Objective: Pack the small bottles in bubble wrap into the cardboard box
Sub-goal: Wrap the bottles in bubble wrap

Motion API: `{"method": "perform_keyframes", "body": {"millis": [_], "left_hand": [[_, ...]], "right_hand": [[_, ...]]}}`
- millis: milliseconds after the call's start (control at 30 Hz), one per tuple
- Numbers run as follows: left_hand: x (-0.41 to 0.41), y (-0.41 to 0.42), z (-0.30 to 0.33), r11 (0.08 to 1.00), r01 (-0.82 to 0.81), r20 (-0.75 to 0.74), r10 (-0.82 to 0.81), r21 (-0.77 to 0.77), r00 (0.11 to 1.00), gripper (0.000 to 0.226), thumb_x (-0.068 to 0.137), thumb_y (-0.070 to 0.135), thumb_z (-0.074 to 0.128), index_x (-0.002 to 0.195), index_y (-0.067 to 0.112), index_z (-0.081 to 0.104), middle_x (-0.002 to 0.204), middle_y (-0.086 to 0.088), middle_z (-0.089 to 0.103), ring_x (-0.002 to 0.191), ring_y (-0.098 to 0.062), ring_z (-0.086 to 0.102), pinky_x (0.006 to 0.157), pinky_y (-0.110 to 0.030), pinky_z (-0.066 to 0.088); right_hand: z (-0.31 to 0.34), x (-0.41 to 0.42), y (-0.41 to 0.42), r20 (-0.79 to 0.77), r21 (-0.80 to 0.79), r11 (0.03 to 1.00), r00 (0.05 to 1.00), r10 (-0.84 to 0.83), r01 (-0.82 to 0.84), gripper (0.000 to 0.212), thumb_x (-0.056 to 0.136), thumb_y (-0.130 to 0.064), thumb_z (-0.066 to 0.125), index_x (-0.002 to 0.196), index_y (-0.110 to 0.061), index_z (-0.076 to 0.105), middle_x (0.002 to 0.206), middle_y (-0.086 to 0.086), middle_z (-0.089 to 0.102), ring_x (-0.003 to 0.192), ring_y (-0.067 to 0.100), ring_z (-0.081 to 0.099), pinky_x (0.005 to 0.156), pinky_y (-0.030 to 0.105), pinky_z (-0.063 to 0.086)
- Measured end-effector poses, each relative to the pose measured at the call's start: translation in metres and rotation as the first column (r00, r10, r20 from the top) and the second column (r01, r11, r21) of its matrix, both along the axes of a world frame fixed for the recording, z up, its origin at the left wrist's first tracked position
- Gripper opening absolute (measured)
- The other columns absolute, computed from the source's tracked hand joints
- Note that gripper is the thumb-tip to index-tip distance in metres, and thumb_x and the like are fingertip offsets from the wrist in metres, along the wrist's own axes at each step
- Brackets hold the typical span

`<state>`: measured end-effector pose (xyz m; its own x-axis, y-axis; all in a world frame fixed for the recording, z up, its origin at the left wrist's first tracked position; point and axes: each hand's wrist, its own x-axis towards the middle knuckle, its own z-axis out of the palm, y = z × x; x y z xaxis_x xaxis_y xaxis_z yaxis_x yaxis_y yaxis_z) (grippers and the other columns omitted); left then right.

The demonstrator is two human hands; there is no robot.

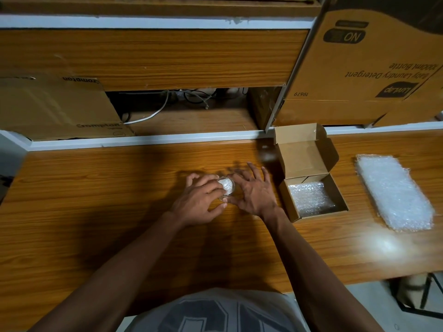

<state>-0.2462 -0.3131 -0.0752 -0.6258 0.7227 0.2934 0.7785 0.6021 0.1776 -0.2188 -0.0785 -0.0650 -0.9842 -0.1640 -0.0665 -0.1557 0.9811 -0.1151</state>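
Note:
A small bottle wrapped in bubble wrap lies on the wooden table between my two hands. My left hand curls its fingers over the wrapped bottle from the left. My right hand rests beside it on the right with fingers spread, its thumb touching the bundle's near end. The small cardboard box stands open to the right, lid tilted back, with a bubble-wrapped bundle lying inside.
A stack of bubble wrap sheets lies at the right of the table. A large printed carton stands behind the small box. Another carton and loose cables sit on the shelf behind.

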Motion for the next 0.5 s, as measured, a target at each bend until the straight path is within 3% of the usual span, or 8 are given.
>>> {"method": "perform_keyframes", "body": {"millis": [200, 367, 500], "left_hand": [[0.007, 0.01, -0.001, 0.999, 0.006, 0.049, -0.004, -0.054, 0.999, 0.051, 0.1, 0.06, 0.052, 0.135, 0.026, 0.067, 0.142, 0.01, 0.062, 0.139, -0.012, 0.049, 0.114, -0.055, 0.022], [0.0, 0.009, 0.007, 0.997, 0.027, 0.052, -0.024, -0.07, 0.998, 0.055, 0.101, 0.064, 0.048, 0.14, 0.028, 0.065, 0.148, 0.012, 0.058, 0.142, -0.01, 0.047, 0.115, -0.057, 0.024], [0.006, 0.015, 0.003, 0.996, 0.006, 0.067, 0.0, -0.088, 0.998, 0.06, 0.1, 0.065, 0.048, 0.144, 0.027, 0.061, 0.152, 0.011, 0.056, 0.144, -0.01, 0.047, 0.116, -0.057, 0.022]], "right_hand": [[0.006, 0.001, -0.001, 0.042, 0.016, 1.0, 0.999, -0.001, 0.0, 0.081, 0.09, -0.083, 0.047, 0.16, -0.047, 0.028, 0.171, -0.01, 0.028, 0.163, 0.031, 0.003, 0.127, 0.064, 0.008], [0.009, 0.001, -0.001, 0.05, 0.012, 1.0, 0.999, -0.002, 0.001, 0.087, 0.081, -0.091, 0.026, 0.157, -0.047, 0.033, 0.17, -0.01, 0.032, 0.163, 0.03, 0.003, 0.127, 0.064, 0.007], [0.009, 0.002, 0.0, 0.062, 0.006, 1.0, 0.998, -0.003, 0.003, 0.079, 0.09, -0.084, 0.045, 0.158, -0.048, 0.03, 0.17, -0.01, 0.03, 0.163, 0.03, 0.002, 0.127, 0.064, 0.006]]}}
